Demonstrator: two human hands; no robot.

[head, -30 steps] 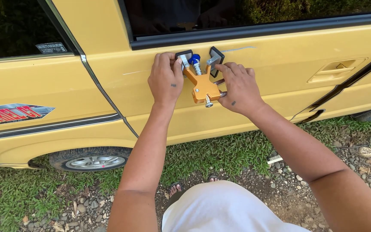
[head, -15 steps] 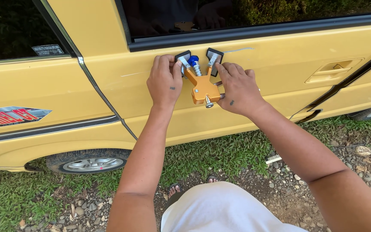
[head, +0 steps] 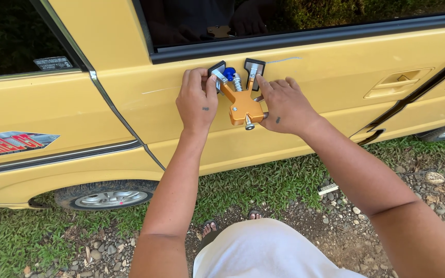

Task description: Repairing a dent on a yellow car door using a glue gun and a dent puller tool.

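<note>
An orange metal dent-puller tool (head: 243, 105) with two black padded feet and a blue tab at its centre rests against the yellow car door (head: 325, 72), just below the window. My left hand (head: 197, 100) grips the tool's left arm and foot, with the fingers curled over it. My right hand (head: 283, 105) lies on the tool's right side, its fingers spread along the right arm and its thumb near the orange body. A silver screw sticks out at the tool's lower end.
The door handle recess (head: 397, 82) lies to the right on the same door. A wheel (head: 106, 195) shows under the car at lower left. Grass and gravel (head: 294, 185) cover the ground at my feet, with a small white scrap (head: 328, 189) lying in them.
The view has shifted slightly. Both hands stay on the tool against the door; my right fingers have slid a little up along its right arm.
</note>
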